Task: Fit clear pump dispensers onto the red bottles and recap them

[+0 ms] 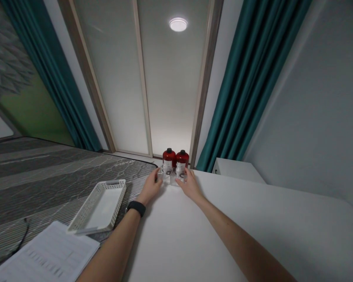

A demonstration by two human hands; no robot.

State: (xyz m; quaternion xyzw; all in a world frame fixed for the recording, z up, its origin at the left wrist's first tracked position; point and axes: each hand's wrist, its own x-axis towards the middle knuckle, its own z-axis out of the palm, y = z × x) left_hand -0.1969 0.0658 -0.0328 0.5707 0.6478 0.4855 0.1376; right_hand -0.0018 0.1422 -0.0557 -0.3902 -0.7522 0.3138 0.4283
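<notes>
Two red bottles with black caps and white labels stand side by side at the far end of the white table: a left bottle (168,156) and a right bottle (182,157). Right in front of them are small clear plastic containers (166,178), whose exact kind and number I cannot make out. My left hand (151,185), with a dark watch band on its wrist, grips the clear plastic from the left. From the other side my right hand (190,185) has its thumb and fingers around the clear plastic. Parts of the bottles show through it.
Left of the table, a white perforated basket (117,207) and printed sheets (50,254) lie on a grey patterned surface (61,176). Beyond the table are a white cabinet (238,170), teal curtains (247,78) and frosted sliding doors (170,86).
</notes>
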